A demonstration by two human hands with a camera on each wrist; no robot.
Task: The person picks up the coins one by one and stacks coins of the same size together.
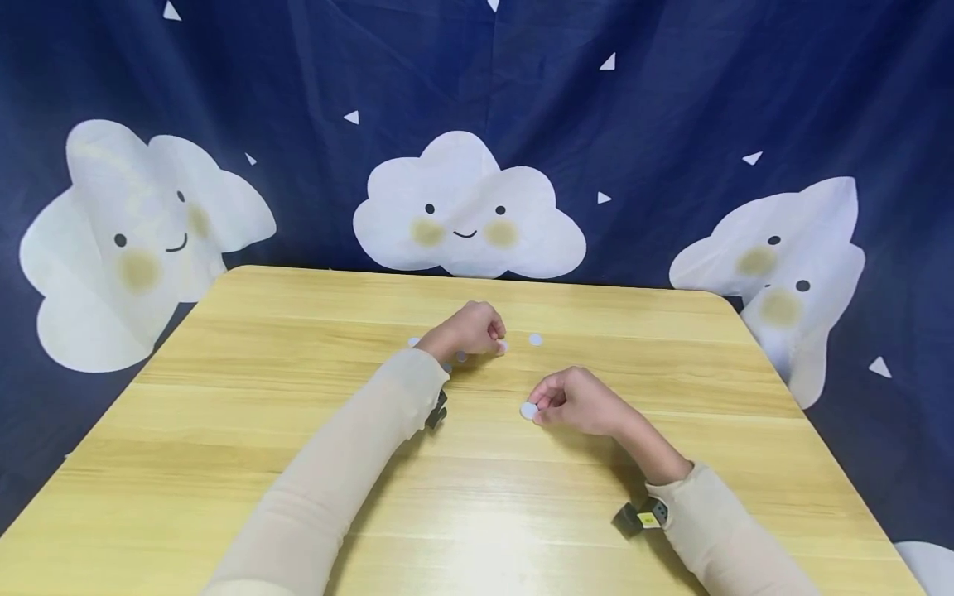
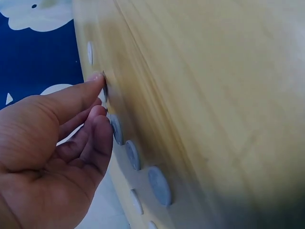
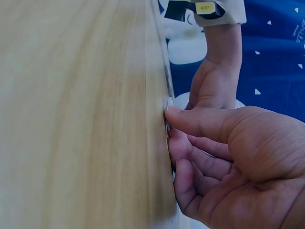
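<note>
1. Left hand [image 1: 471, 328] is bending over the far part of the table [image 1: 224, 397]; thumb and fingertips are pinching the left disc [image 1: 502, 348].
2. Right hand [image 1: 585, 403] is working nearer the wearer; thumb and fingers are clamping the right disc [image 1: 529, 410] – at table level, contact with the wood being unclear.
3. A lone disc [image 1: 536, 340] is lying just right of the left disc; more discs [image 2: 159, 185] are lying flat – beneath and beside the left wrist.
4. A cloud-print curtain [image 1: 298, 83] is hanging behind the table.
</note>
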